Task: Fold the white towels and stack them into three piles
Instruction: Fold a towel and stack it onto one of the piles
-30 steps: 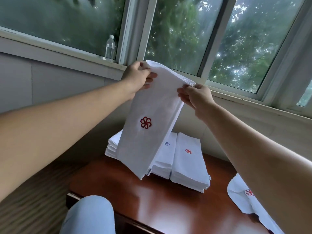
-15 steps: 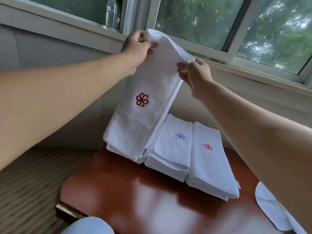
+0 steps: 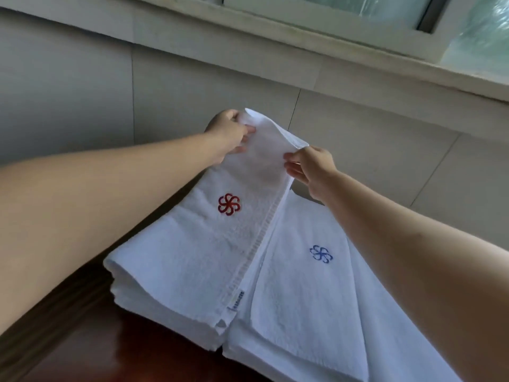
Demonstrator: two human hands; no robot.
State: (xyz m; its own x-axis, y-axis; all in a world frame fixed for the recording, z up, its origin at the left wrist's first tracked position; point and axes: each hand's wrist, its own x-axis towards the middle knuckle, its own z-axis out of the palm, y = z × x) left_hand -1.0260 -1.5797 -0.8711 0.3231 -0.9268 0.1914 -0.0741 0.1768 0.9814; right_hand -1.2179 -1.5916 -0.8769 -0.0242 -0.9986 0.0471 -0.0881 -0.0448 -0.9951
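Note:
A folded white towel with a red flower mark (image 3: 209,244) lies with its near end on the left pile (image 3: 154,304), its far end still lifted. My left hand (image 3: 230,130) pinches the far left corner and my right hand (image 3: 311,168) pinches the far right corner. Beside it sits the middle pile (image 3: 300,293), topped by a towel with a blue flower mark. A third pile is mostly hidden behind my right forearm; only its edge (image 3: 385,334) shows.
The piles rest on a dark red wooden table (image 3: 91,340) that stands against a grey tiled wall (image 3: 192,78). A window sill (image 3: 316,31) runs above the wall.
Both hands have lowered the red-marked towel from up by the window down onto the left pile. My head has tilted down and moved closer to the table.

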